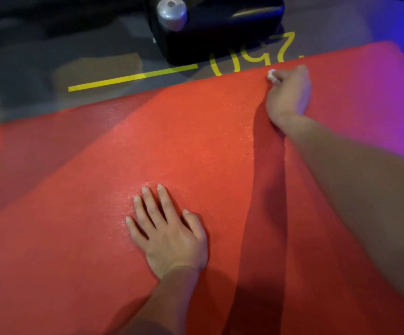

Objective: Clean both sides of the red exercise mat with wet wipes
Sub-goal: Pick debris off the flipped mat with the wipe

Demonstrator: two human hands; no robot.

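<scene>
The red exercise mat (196, 146) is spread flat on the floor (26, 76), pressed mid-surface by the left hand (169, 233) with fingers straight, while a balled wet wipe (272, 75) is pinched in the right hand's (289, 93) grip at the far edge, beside yellow floor markings (133, 77) and black equipment (220, 27).

- mat (196, 146): red foam look, fine pebbly grain, slight wet sheen
- box (220, 25): glossy black plastic
- knob (172, 13): dull silvery metal
- floor (26, 68): matt grey

Yellow digits (251, 54) on floor (26, 68), upside down: "260".
</scene>
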